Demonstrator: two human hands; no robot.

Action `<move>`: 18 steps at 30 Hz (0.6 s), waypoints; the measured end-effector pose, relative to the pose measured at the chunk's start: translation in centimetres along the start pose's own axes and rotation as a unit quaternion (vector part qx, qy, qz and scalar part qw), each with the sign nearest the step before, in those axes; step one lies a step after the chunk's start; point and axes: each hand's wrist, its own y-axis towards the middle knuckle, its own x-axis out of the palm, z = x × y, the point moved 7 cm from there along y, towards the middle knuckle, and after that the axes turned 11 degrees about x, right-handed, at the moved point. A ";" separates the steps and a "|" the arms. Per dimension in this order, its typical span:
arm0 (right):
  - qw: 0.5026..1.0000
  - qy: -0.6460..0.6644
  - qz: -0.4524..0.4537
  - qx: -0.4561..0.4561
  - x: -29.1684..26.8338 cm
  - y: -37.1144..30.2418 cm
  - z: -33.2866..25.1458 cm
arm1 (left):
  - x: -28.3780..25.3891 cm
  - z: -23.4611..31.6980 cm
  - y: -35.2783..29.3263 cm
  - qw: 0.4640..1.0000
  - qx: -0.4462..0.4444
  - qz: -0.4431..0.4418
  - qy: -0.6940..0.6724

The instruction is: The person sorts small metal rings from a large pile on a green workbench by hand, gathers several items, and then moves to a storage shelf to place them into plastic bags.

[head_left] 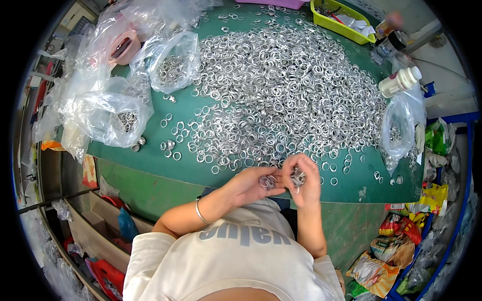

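Side by side at the table's near edge, my hands both hold silver metal rings. My left hand [244, 186] is cupped palm up, with several rings [267, 182] lying across its fingers. Curled around another small cluster of rings [297, 176], my right hand [310, 183] almost touches the left fingertips. Just beyond them spreads a large heap of loose silver rings [286, 85] on the green tabletop [165, 173]. A few stray rings [347, 163] lie to the right of my hands.
Clear plastic bags with rings [108, 113] crowd the left side, near a pink basket [125, 47]. Another ring bag [396, 125] and a white bottle [400, 82] are at the right edge. A yellow-green tray [341, 25] stands at the back; colourful packets [376, 271] lie lower right.
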 end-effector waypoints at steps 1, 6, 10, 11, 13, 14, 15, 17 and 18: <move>0.990 -0.122 0.016 -0.067 1.0 -0.4 -0.3 | 0.3 -0.5 -0.1 0.999 -0.007 -0.004 -0.038; 0.726 -0.601 0.039 -0.332 7.4 -2.1 -0.6 | -0.2 -2.6 0.4 0.977 -0.052 -0.087 -0.185; 0.667 -0.673 0.036 -0.318 8.0 -2.8 -0.7 | 0.9 -1.7 0.1 0.986 -0.021 -0.051 -0.155; 0.666 -0.669 0.015 -0.330 8.2 -3.0 -0.9 | 0.9 -1.8 0.2 0.981 -0.021 -0.076 -0.175; 0.696 -0.639 -0.015 -0.327 8.1 -3.3 -1.5 | 0.4 -1.9 -0.2 0.983 -0.015 -0.060 -0.173; 0.727 -0.611 -0.026 -0.312 7.9 -3.3 -1.8 | 0.1 -1.8 -0.4 0.984 -0.011 -0.051 -0.172; 0.755 -0.583 -0.037 -0.298 7.7 -3.3 -2.1 | -0.2 -1.6 -0.6 0.986 -0.008 -0.017 -0.164; 0.809 -0.510 0.000 -0.292 6.4 -2.9 -2.8 | -0.4 -0.9 -1.5 0.987 0.000 0.052 -0.150; 0.840 -0.465 0.042 -0.277 5.0 -2.6 -2.9 | -0.7 -0.8 -1.9 0.990 0.005 0.051 -0.135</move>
